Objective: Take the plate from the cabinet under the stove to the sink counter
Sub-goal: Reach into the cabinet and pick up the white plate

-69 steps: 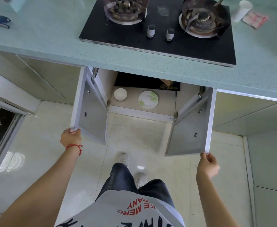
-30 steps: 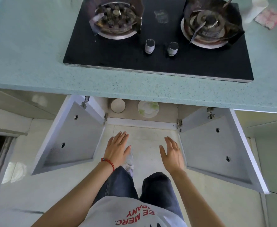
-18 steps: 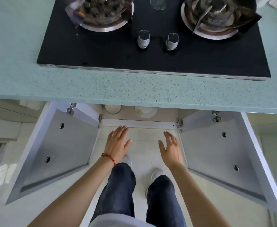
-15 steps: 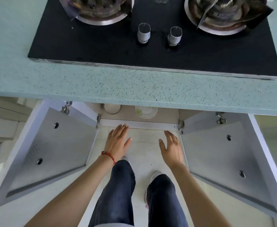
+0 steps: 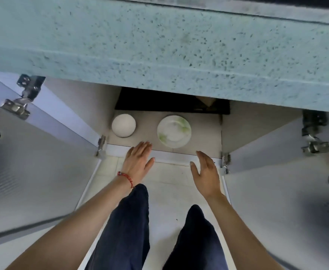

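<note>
A white plate (image 5: 174, 131) with pale green leaf marks lies flat on the floor of the open cabinet (image 5: 204, 133), right of centre. My left hand (image 5: 139, 161), with a red string at the wrist, is open, fingertips over the cabinet's front sill just left of the plate. My right hand (image 5: 206, 172) is open too, held edge-on just before the sill, below and right of the plate. Neither hand touches the plate.
A small white upturned bowl (image 5: 123, 125) sits left of the plate. Both cabinet doors (image 5: 33, 172) (image 5: 288, 193) stand wide open at either side. The speckled green countertop edge (image 5: 159, 55) overhangs close above. A dark object (image 5: 171, 104) lies at the cabinet's back.
My head has dropped lower and closer, so the stove is out of sight and the cabinet's inside shows fully. Both open hands have advanced to the cabinet sill.
</note>
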The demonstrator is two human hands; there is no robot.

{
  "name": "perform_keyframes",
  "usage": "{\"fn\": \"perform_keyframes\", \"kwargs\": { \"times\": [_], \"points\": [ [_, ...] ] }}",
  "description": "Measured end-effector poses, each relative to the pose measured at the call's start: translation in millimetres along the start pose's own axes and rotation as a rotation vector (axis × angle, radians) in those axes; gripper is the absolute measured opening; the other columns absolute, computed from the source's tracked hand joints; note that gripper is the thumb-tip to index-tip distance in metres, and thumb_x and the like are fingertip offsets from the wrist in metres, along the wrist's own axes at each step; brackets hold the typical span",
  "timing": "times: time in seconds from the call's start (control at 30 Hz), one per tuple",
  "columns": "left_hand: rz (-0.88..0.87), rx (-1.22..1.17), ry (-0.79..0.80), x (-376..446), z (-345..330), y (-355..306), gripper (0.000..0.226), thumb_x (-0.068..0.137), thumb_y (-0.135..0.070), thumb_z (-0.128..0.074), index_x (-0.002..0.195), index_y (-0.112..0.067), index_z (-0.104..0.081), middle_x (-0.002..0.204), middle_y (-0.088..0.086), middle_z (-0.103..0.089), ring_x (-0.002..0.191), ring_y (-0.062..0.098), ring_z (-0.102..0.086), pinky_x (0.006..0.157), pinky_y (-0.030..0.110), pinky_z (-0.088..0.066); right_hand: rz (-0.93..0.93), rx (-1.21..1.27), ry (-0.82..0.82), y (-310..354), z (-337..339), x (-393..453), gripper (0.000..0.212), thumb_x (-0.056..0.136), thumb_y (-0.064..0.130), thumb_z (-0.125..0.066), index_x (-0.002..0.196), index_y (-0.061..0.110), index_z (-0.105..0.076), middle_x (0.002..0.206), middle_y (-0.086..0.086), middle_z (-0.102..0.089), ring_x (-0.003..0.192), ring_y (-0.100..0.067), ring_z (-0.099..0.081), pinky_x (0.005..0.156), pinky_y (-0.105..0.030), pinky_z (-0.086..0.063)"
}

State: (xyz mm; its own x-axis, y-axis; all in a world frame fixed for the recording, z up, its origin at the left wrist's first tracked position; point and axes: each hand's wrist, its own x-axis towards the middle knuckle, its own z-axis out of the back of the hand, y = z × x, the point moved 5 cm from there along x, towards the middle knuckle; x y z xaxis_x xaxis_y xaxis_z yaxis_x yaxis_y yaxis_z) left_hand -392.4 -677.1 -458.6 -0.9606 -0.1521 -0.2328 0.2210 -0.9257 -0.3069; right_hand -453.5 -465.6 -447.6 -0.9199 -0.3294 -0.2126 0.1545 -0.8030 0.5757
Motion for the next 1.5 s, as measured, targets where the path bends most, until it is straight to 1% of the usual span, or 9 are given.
{"fn": "perform_keyframes", "kwargs": {
  "times": [0.2,0.4,0.6,0.97,1.13,1.23,1.33,1.4,1.5],
  "points": [
    [-0.034,-0.021,-0.058,57.7,-75.4,32.6,0.06,0.086,-0.042,-0.026,0.127,-0.002,-0.046,0.133,0.017,-0.053,0.126,0.033,-0.046,0.1,0.052,-0.043,0.026,0.054,-0.089,-63.8,-65.6,49.1,0.043,0.092,0.023,-0.048,0.132,0.006,-0.041,0.138,-0.014,-0.047,0.13,-0.028,-0.039,0.104,-0.038,-0.037],
    [-0.019,-0.087,-0.119,106.0,-147.4,60.2,0.073,0.082,-0.051,-0.015,0.136,-0.005,-0.034,0.145,0.014,-0.038,0.138,0.027,-0.029,0.113,0.043,-0.025,0.048,0.095,-0.109,-111.9,-133.2,93.3,0.044,0.093,0.023,-0.046,0.133,0.007,-0.039,0.138,-0.014,-0.046,0.13,-0.027,-0.038,0.104,-0.037,-0.036],
    [-0.033,-0.122,-0.203,146.9,-186.0,84.7,0.073,0.082,-0.051,-0.017,0.134,-0.004,-0.037,0.143,0.017,-0.041,0.136,0.03,-0.032,0.112,0.043,-0.027,0.042,0.147,-0.171,-145.0,-179.8,135.9,0.043,0.092,0.025,-0.045,0.133,0.011,-0.04,0.137,-0.011,-0.046,0.127,-0.026,-0.041,0.101,-0.038,-0.041],
    [0.005,-0.241,-0.282,203.3,-235.9,107.2,0.081,0.079,-0.063,-0.019,0.131,-0.004,-0.041,0.139,0.018,-0.046,0.132,0.031,-0.038,0.11,0.044,-0.031,0.021,0.194,-0.242,-197.0,-219.9,200.7,0.041,0.093,0.027,-0.045,0.13,0.009,-0.043,0.135,-0.011,-0.049,0.125,-0.026,-0.042,0.098,-0.03,-0.035],
    [0.049,-0.366,-0.335,219.1,-249.9,114.7,0.077,0.075,-0.053,-0.023,0.126,0.0,-0.047,0.133,0.021,-0.052,0.125,0.034,-0.045,0.104,0.042,-0.037,-0.019,0.197,-0.257,-211.8,-229.7,221.1,0.039,0.092,0.025,-0.048,0.126,0.005,-0.047,0.131,-0.014,-0.052,0.122,-0.029,-0.045,0.098,-0.035,-0.038],
    [0.068,-0.349,-0.359,228.7,-257.3,119.8,0.068,0.077,-0.048,-0.026,0.114,0.002,-0.054,0.115,0.024,-0.061,0.108,0.036,-0.055,0.091,0.044,-0.046,-0.017,0.195,-0.275,-212.7,-232.9,235.2,0.037,0.09,0.023,-0.049,0.122,0.005,-0.049,0.126,-0.014,-0.055,0.118,-0.03,-0.047,0.096,-0.037,-0.04],
    [0.085,-0.289,-0.33,241.4,-270.6,127.4,0.06,0.079,-0.049,-0.024,0.105,-0.004,-0.055,0.098,0.016,-0.064,0.095,0.036,-0.058,0.078,0.041,-0.046,-0.061,0.21,-0.296,-216.4,-234.9,250.5,0.037,0.089,0.022,-0.05,0.121,0.004,-0.051,0.124,-0.015,-0.055,0.118,-0.031,-0.047,0.096,-0.038,-0.041],
    [0.088,-0.297,-0.302,250.8,-279.9,127.8,0.064,0.08,-0.052,-0.023,0.116,-0.008,-0.051,0.114,0.014,-0.061,0.111,0.033,-0.053,0.092,0.046,-0.041,-0.061,0.203,-0.307,-216.8,-235.6,258.4,0.035,0.088,0.022,-0.05,0.119,0.005,-0.053,0.122,-0.015,-0.057,0.116,-0.03,-0.047,0.094,-0.037,-0.041],
    [0.151,-0.353,-0.279,258.8,-287.2,124.9,0.054,0.089,-0.037,-0.041,0.134,-0.009,-0.036,0.14,0.014,-0.045,0.135,0.027,-0.033,0.115,0.052,-0.014,0.002,0.187,-0.318,-212.6,-237.8,264.5,0.032,0.088,0.018,-0.052,0.118,0.008,-0.056,0.118,-0.012,-0.062,0.113,-0.03,-0.049,0.088,-0.031,-0.041]
  ]
}}
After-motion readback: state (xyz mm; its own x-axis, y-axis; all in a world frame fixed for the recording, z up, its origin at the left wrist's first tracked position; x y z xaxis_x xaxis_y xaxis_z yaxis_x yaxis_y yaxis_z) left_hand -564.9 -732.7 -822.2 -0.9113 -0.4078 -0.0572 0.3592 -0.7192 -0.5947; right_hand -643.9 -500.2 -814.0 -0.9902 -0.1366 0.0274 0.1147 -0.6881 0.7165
